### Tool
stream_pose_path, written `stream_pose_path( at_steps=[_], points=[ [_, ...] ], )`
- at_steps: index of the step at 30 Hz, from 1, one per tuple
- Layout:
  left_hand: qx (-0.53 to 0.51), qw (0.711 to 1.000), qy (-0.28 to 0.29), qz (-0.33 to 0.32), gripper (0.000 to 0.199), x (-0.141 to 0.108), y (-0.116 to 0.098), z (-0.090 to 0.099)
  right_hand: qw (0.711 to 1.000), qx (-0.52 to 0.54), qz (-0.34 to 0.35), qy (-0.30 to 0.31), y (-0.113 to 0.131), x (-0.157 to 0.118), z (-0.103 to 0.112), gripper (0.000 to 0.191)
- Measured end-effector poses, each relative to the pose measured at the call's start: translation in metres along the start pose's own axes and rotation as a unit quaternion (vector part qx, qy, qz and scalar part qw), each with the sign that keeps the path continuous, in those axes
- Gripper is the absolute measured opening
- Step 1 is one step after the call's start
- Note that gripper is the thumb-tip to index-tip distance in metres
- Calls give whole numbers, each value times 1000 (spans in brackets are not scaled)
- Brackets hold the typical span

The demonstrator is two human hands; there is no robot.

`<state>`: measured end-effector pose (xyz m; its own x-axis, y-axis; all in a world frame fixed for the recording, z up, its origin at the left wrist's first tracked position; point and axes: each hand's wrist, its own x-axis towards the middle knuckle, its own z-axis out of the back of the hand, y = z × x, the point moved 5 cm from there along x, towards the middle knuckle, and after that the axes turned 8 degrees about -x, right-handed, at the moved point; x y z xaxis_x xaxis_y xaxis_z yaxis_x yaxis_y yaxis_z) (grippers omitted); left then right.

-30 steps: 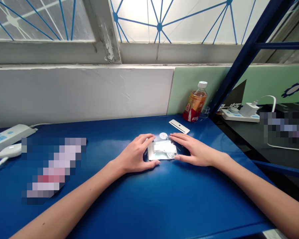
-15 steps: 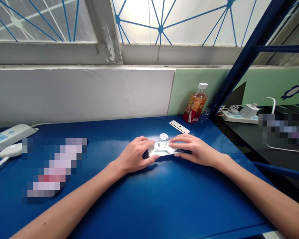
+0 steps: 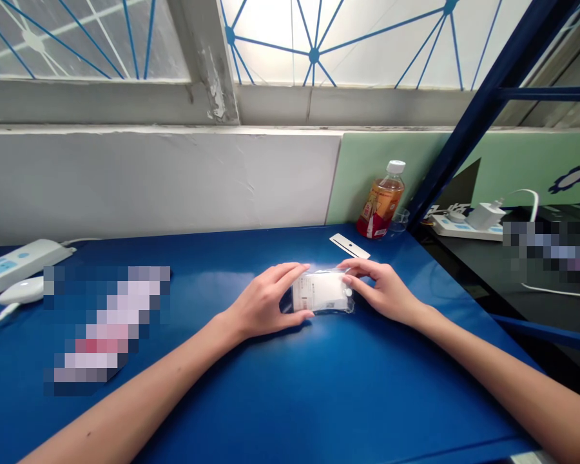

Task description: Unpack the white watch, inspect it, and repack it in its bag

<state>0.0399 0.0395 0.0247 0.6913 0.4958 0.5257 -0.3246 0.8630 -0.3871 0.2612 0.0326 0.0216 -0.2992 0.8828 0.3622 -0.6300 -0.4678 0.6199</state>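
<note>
A clear plastic packet (image 3: 321,291) with a white card or box inside lies between my hands over the blue table (image 3: 270,399). Small print shows on its left part. My left hand (image 3: 265,299) grips its left end, fingers along the top edge and thumb at the bottom edge. At the upper right corner, my right hand (image 3: 384,290) pinches the packet between thumb and fingers. A small round white piece shows at the packet's right end. Just behind the packet lies a flat white strip (image 3: 349,245) with a dark line.
A bottle with a white cap (image 3: 381,203) stands at the back right, beside a clear cup (image 3: 399,220). On the left are a power strip (image 3: 19,261), a white device (image 3: 22,291) and a blurred-out item (image 3: 111,322). A blue frame post (image 3: 478,116) rises at right.
The packet has been turned over and shows a printed white face. The round white disc behind it is no longer visible there. My right fingers have drawn together at its upper right corner.
</note>
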Motion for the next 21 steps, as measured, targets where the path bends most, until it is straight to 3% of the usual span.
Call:
stream_pose_path(
  at_steps=[8,12,17,21],
  points=[
    [-29,995,72,58,58,7,3,-5,981,-147,109,64,2,-3,-4,33],
    [-26,995,79,60,56,8,5,-4,966,-179,133,129,3,-5,-5,58],
    [-1,992,116,57,75,7,10,-5,962,-194,125,149,-2,-6,-5,76],
    [11,993,107,57,88,5,12,-4,964,-190,118,146,-3,-6,-5,80]
  ],
)
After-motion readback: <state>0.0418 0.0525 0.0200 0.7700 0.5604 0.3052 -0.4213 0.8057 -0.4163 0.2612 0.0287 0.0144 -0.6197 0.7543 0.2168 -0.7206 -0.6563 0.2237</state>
